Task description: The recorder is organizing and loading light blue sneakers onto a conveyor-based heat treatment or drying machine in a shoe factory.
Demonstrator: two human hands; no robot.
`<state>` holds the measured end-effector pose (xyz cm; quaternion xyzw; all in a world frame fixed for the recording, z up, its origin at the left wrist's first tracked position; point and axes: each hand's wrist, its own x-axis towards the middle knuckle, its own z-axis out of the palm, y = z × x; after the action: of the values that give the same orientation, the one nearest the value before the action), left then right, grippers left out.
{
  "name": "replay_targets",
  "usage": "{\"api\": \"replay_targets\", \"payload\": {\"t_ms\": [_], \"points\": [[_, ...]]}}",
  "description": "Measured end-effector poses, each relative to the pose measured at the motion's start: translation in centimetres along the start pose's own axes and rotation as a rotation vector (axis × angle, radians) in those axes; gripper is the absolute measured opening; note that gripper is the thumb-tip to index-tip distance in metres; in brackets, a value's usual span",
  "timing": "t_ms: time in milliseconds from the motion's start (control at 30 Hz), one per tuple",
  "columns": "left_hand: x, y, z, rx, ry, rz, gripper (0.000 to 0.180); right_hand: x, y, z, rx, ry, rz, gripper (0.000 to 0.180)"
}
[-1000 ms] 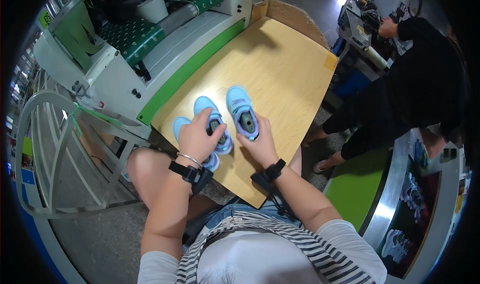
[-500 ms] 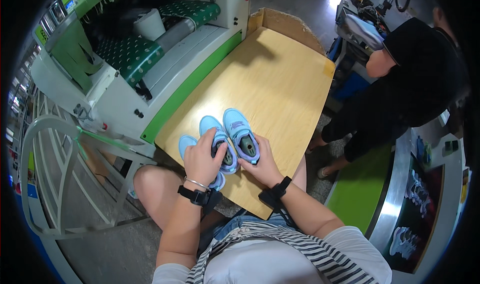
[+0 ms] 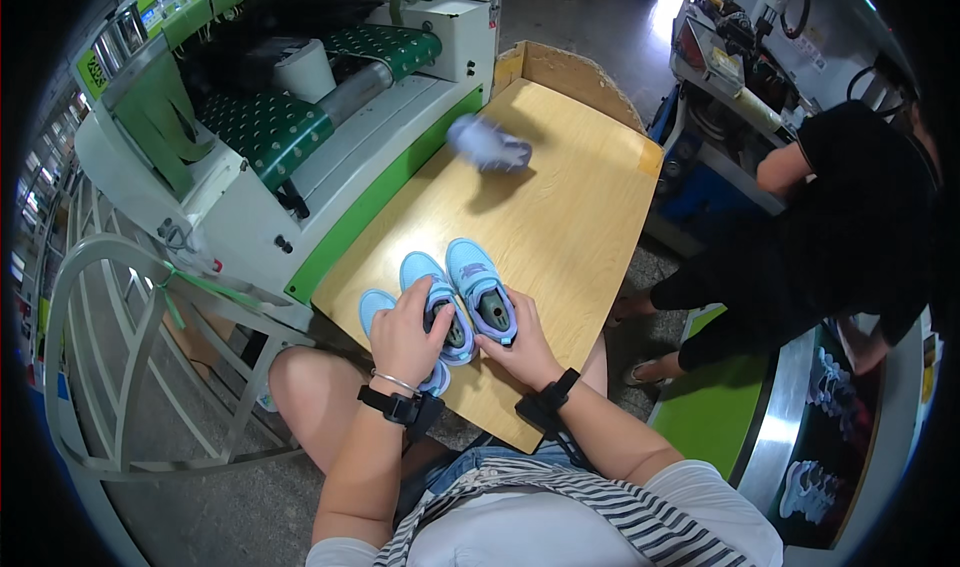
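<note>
Two light-blue sneakers with lilac trim stand side by side on the wooden tabletop, toes pointing away from me. My left hand (image 3: 408, 329) is wrapped round the left sneaker (image 3: 422, 267), thumb at its opening. On the right sneaker (image 3: 470, 259), my right hand (image 3: 525, 345) grips the heel and outer side. A third light-blue sneaker (image 3: 374, 303) lies to the left, partly covered by my left hand. Farther up the table, a pale lilac-blue shoe (image 3: 486, 143), smeared by motion, is above the board near the machine, with a shadow below it.
The light wooden table (image 3: 570, 217) has a cardboard edge (image 3: 575, 72) at its far end. At left stands a machine with a dotted green conveyor belt (image 3: 265, 132). A person in black (image 3: 840, 207) works at right, near a rack holding several shoes (image 3: 808, 489).
The blurred shoe has appeared over the far part of the table. My hands still hold the two sneakers. The person at right has shifted, and one hand now reaches down by the shoe rack.
</note>
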<state>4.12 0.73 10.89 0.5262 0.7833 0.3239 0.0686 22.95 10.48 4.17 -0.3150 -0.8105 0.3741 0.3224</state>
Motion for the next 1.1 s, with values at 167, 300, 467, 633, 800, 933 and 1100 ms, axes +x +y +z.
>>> {"api": "replay_targets", "payload": {"t_ms": [167,300,467,633,800,933,1100], "points": [[0.0,0.1,-0.1,0.002,-0.002,-0.004,0.048,0.0,-0.1,0.0,0.01,-0.002,0.006,0.087],[0.0,0.0,0.0,0.022,0.009,0.008,0.048,0.0,-0.1,0.0,0.013,-0.002,0.002,0.086],[0.0,0.1,-0.2,0.024,0.011,0.01,0.048,0.0,-0.1,0.1,0.03,0.001,0.008,0.085],[0.0,-0.1,0.1,0.001,0.017,0.016,0.048,-0.1,0.0,0.1,0.017,0.006,0.008,0.085],[0.0,0.1,0.1,0.001,0.04,0.03,0.047,0.0,0.2,0.1,0.017,0.005,0.006,0.084],[-0.3,-0.2,0.2,0.016,0.048,0.031,0.048,-0.1,-0.1,0.2,0.006,0.004,0.0,0.084],[0.5,-2.7,-0.6,-0.669,-0.033,-0.342,0.05,-0.1,0.1,0.4,0.002,0.014,-0.008,0.083]]}}
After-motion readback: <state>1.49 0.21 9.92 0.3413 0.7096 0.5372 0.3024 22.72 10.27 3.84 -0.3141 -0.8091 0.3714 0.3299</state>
